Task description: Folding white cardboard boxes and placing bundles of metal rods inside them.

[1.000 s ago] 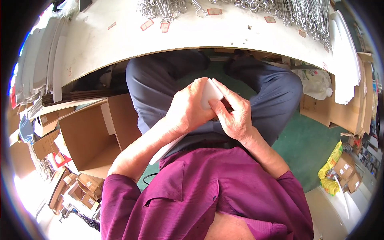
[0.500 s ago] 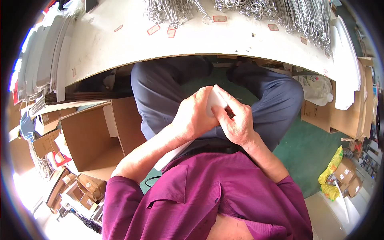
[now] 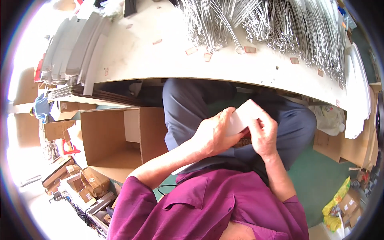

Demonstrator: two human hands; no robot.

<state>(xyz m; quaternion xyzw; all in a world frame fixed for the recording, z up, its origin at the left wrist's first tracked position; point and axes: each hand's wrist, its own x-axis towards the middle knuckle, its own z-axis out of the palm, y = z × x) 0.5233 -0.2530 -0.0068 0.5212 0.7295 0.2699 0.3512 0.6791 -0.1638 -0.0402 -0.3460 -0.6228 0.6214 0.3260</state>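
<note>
Head view: held a white flat piece [image 3: 240,118] between both hands, above dark blue trousers [image 3: 182,114] and on the near side of a white table [image 3: 140,60]. Had left hand [image 3: 212,134] curled along the left side of the piece, cupping it rather than clenching. Had right hand [image 3: 265,134] bunched narrow, with fingers and thumb pinching the right edge. Could not tell the thickness of the piece, nor the placing of the fingers underneath.

Compared with half a second earlier, drew the hands farther apart and shifted the right thumb off the broad face toward the edge, baring more of the white surface. Judging from that, seemed to ease the two-handed squeeze and leave the piece carried mostly by left hand, with right hand freer along the edge. Also lifted the view, bringing more of the looped metal rods [image 3: 280,30] into sight on the table, near small red-edged labels [image 3: 250,50]. Touched none of these. Had an open cardboard box [image 3: 110,138] near left forearm [image 3: 172,160], stacked white strips [image 3: 74,50] at the table's left end, and a yellow bag [image 3: 337,200] well apart on the right.
</note>
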